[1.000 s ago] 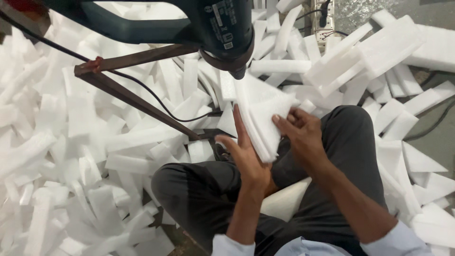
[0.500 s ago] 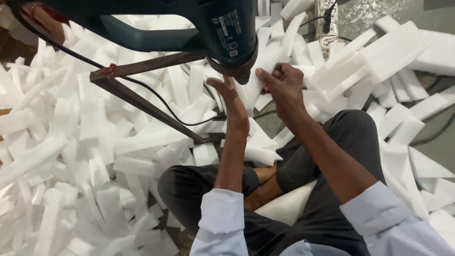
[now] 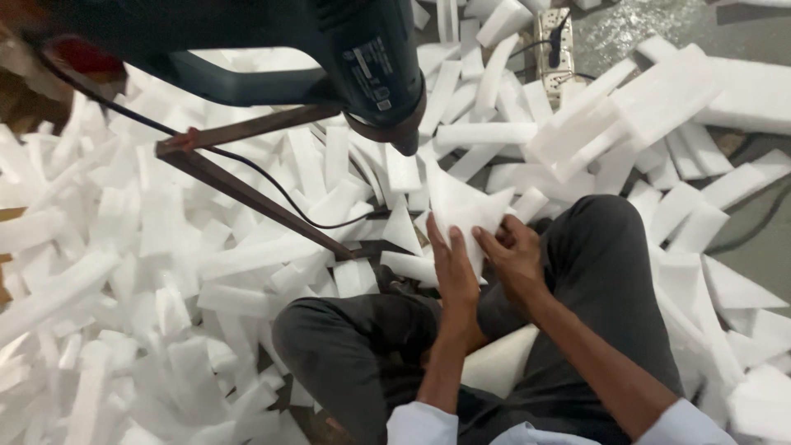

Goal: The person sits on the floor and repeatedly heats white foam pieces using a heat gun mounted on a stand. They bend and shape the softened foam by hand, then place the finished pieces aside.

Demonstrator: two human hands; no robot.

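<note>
1. The person sits on the floor with legs folded, in dark trousers, and holds a white foam piece (image 3: pixel 461 216) in front of the knees, just under the nozzle of a dark blue heat gun (image 3: pixel 362 62) that is fixed above on a rusty metal stand (image 3: pixel 247 191).
2. The left hand (image 3: pixel 451 276) lies flat against the near side of the foam piece, with the fingers straight and close together, pressing on it.
3. The right hand (image 3: pixel 515 255) grips the same piece from the right side; its fingers are bent and clamped on the lower edge.
4. The foam piece has pointed corners at the top and looks like several thin sheets held together, but I cannot tell how many.
5. In my judgement, the step in hand is to present the top of the piece to the nozzle; the tip is near the nozzle but not touching it.
6. The next move, I think, calls for a steady lift and both hands kept low, away from the hot nozzle.
7. Around the person lie many white foam offcuts (image 3: pixel 124 272), and a power strip (image 3: pixel 554 41) sits on the grey floor further away.
</note>
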